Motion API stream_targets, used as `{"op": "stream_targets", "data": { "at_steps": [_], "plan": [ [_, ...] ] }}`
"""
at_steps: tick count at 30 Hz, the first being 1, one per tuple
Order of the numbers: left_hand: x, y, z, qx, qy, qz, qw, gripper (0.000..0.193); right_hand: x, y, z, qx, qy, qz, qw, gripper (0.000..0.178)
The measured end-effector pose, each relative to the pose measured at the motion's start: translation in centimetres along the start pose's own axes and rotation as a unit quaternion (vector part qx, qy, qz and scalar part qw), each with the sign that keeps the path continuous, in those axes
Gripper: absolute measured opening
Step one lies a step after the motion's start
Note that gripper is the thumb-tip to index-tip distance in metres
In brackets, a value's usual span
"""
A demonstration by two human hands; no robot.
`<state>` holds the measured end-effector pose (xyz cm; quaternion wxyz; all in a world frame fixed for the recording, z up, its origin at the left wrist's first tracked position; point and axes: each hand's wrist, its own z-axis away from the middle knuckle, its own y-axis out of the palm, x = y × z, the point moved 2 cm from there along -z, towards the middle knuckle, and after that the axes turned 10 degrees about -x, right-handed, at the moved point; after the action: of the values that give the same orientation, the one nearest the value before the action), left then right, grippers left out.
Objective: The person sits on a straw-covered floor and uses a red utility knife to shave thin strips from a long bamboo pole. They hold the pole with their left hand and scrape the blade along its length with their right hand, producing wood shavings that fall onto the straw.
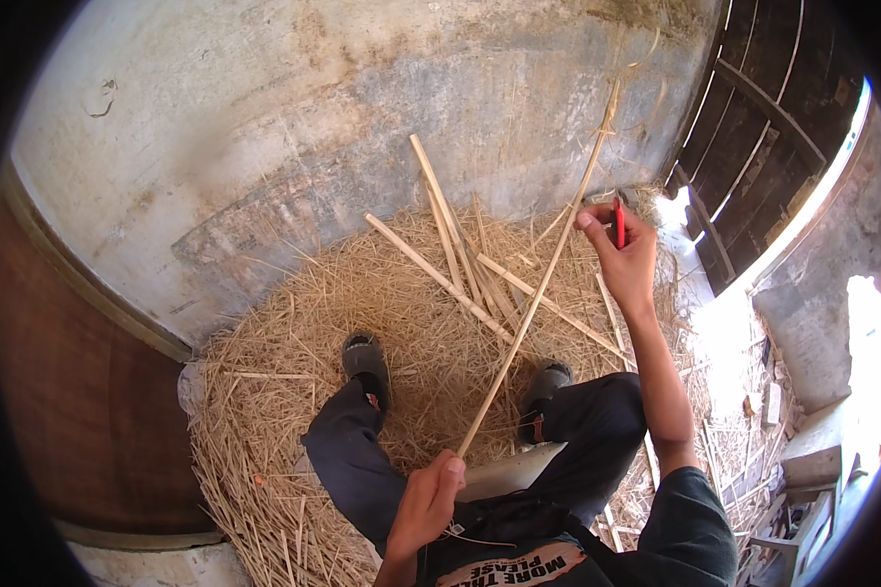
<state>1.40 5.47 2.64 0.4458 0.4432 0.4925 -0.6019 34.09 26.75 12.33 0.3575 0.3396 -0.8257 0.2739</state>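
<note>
A long, thin bamboo strip (531,315) slants from my lap up toward the wall, its far end frayed. My left hand (427,499) is closed around its lower end, close to my waist. Farther up, my right hand (625,256) is closed on a small red-handled tool (619,223), whose working end I cannot make out. The thumb and fingertips of that hand are at the strip, touching it or just beside it. Beyond the strip, several thicker split bamboo pieces (439,277) lie crossed on a heap of shavings (294,352).
A stained wall (294,117) rises in front. At the left is a brown panel (88,372); at the upper right, a dark slatted wooden door (754,117). My shoes (365,357) rest among the shavings. Wooden framing (803,519) stands at the lower right.
</note>
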Motion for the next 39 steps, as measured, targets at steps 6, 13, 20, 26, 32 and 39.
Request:
{"op": "stream_targets", "data": {
  "at_steps": [6, 13, 20, 26, 32, 39],
  "plan": [
    [0.0, -0.3, 0.0, 0.009, -0.030, -0.019, 0.999, 0.043, 0.6, 1.0, 0.4, -0.075, -0.015, -0.074, 0.994, 0.023],
    [0.3, -0.1, -0.1, -0.004, 0.008, -0.018, 1.000, 0.045, -0.5, 0.1, 0.6, 0.015, 0.030, 0.029, 0.999, 0.020],
    [0.2, -0.4, -0.3, -0.010, -0.019, -0.054, 0.998, 0.038, 3.6, -0.7, 3.1, 0.141, 0.027, -0.033, 0.989, 0.020],
    [-0.3, -0.2, -0.9, -0.060, 0.035, -0.056, 0.996, 0.042, 4.0, -1.1, 7.9, 0.178, -0.074, -0.068, 0.979, 0.024],
    [-2.1, -0.1, -2.5, -0.084, 0.077, -0.068, 0.991, 0.032, 6.0, -0.7, 13.8, 0.253, -0.197, -0.001, 0.947, 0.032],
    [-5.2, 0.7, -3.4, -0.105, 0.094, -0.073, 0.987, 0.036, 6.1, 0.4, 16.0, 0.204, -0.255, 0.015, 0.945, 0.038]
  ]
}}
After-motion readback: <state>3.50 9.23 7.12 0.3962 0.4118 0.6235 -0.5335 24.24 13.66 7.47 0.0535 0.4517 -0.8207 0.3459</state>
